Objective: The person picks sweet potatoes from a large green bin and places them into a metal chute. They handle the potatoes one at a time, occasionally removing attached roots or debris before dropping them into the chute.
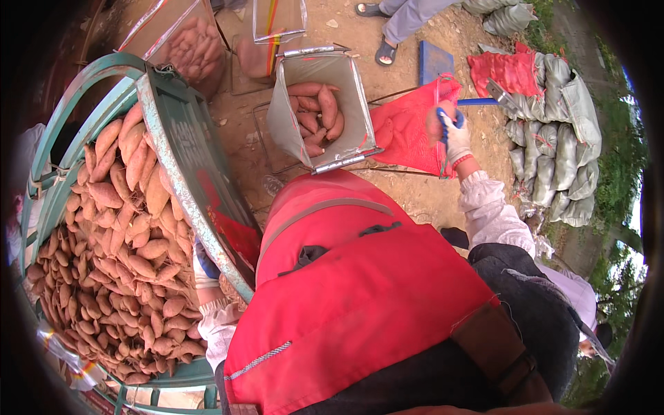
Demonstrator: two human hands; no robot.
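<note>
Over the right side of an open red mesh bag (399, 132), my right hand (455, 136), in a white and blue work glove, grips a blurred sweet potato (433, 128). Several sweet potatoes are inside that bag. My left hand (205, 267), also gloved, is at the inner side of the green metal truck bed wall (179, 192), beside the heap of sweet potatoes (124, 275). The wall's rim hides part of it, so its fingers cannot be made out. A grey bag held open on a metal frame (288, 127) stands ahead with sweet potatoes in it.
Filled grey sacks (563, 140) and a filled red mesh sack (506, 72) are stacked at the right. A blue platform scale (434, 62) sits beyond the mesh bag. Another person's sandalled feet (385, 52) are near it. A clear bag of sweet potatoes (194, 52) stands at upper left.
</note>
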